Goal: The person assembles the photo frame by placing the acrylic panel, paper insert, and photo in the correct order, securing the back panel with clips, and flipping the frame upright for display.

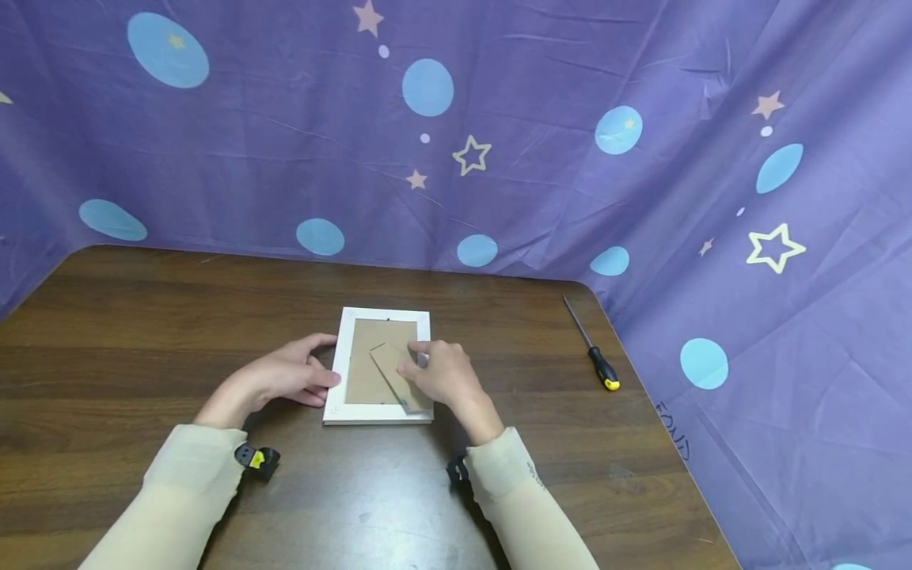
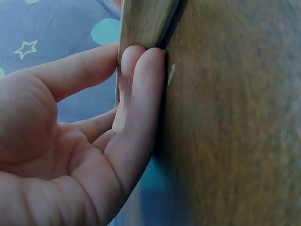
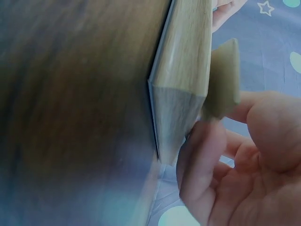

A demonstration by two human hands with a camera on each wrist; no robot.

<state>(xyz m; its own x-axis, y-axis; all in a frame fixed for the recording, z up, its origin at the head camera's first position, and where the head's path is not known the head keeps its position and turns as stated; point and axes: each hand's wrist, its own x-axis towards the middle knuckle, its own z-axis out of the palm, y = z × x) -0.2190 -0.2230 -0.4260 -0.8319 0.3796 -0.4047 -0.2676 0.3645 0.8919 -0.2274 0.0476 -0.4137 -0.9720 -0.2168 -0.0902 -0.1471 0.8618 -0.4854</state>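
Note:
A white-rimmed picture frame (image 1: 379, 413) lies face down on the table, its brown backing board (image 1: 365, 372) upward. Across the backing slants a brown stand leg (image 1: 388, 360), its edge raised off the board. My right hand (image 1: 445, 372) pinches that leg at its right side, thumb and fingers about it. In the right wrist view, the leg (image 3: 225, 77) stands out from the frame's side (image 3: 183, 52). My left hand (image 1: 288, 370) rests against the frame's left edge. In the left wrist view, fairly straight fingers (image 2: 146, 89) touch the side wall and the thumb meets its upper rim.
A screwdriver (image 1: 602, 364) with a black and yellow handle lies near the right edge of the brown wooden table (image 1: 142, 340). A purple curtain (image 1: 285, 142) with stars and blue spots hangs behind the table and along its right side.

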